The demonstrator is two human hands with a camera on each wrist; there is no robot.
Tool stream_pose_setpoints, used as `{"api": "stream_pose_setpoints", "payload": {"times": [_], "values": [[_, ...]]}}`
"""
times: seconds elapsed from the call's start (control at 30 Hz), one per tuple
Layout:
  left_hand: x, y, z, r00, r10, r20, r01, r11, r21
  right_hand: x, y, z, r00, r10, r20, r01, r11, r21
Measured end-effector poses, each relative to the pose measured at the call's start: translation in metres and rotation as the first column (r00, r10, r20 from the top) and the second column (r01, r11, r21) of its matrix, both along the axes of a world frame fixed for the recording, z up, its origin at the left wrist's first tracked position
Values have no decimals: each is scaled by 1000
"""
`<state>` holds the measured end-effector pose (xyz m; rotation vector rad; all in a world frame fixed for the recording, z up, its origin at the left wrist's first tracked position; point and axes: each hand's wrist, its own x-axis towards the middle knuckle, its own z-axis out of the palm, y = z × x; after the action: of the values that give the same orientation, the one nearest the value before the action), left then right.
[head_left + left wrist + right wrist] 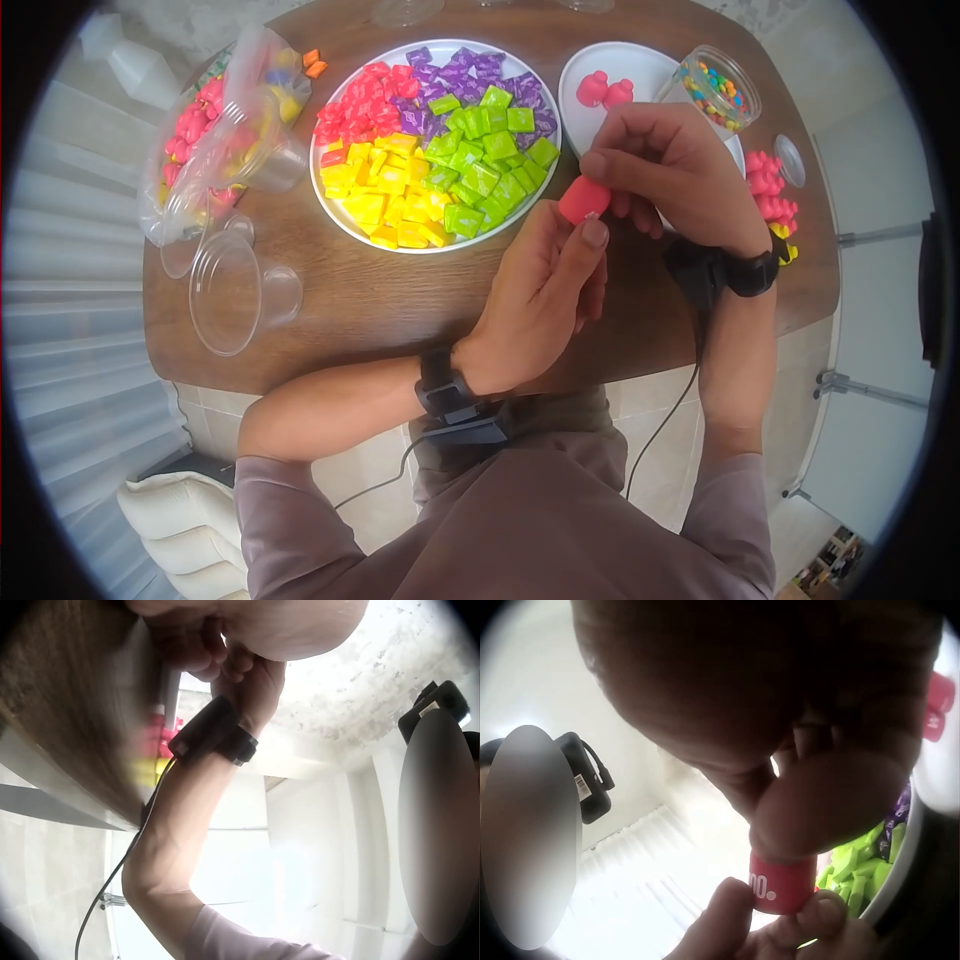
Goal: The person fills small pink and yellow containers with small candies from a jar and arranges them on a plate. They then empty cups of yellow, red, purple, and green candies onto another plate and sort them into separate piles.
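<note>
Over the table's middle, both hands meet at a small pinkish-red piece (584, 200) with rounded edges. White lettering marks its side (774, 885) in the right wrist view. My left hand (545, 290) pinches it from below between thumb and fingers. From above, my right hand (685, 165) grips its upper end, which the thumb and fingers partly hide. Just behind the hands stands a white plate (640, 60) with two pink figure-shaped pieces (605, 92) on it. In the left wrist view the hands cover the held piece.
A large round plate (440, 249) holds wrapped sweets in red, purple, yellow and green. At left are a clear bag (160, 200) of pink and yellow pieces and clear plastic cups (230, 295). A jar of colourful sweets (715, 90) and more pink pieces (768, 185) stand right.
</note>
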<state>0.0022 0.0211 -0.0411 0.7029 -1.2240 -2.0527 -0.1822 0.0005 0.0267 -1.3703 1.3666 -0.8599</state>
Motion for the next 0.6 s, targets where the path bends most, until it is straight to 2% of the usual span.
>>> {"api": "stream_pose_setpoints", "payload": {"times": [0.07,0.27,0.4,0.47,0.6], "values": [[0,0,1,1000,7,-11,-7,1000,3,-2,0,0,997,73,27,-74,996,55],[2,1,4,1000,-21,15,22,999,-33,-4,-2,-6,989,120,84,-126,989,74],[4,3,2,999,-17,38,17,1000,0,-11,-6,-13,983,111,143,-120,991,60],[2,5,3,1000,-3,21,3,1000,1,-16,-9,-10,981,54,188,-61,998,32],[1,7,6,1000,3,-17,-2,998,58,-21,-10,-8,983,22,180,-18,1000,-23]]}}
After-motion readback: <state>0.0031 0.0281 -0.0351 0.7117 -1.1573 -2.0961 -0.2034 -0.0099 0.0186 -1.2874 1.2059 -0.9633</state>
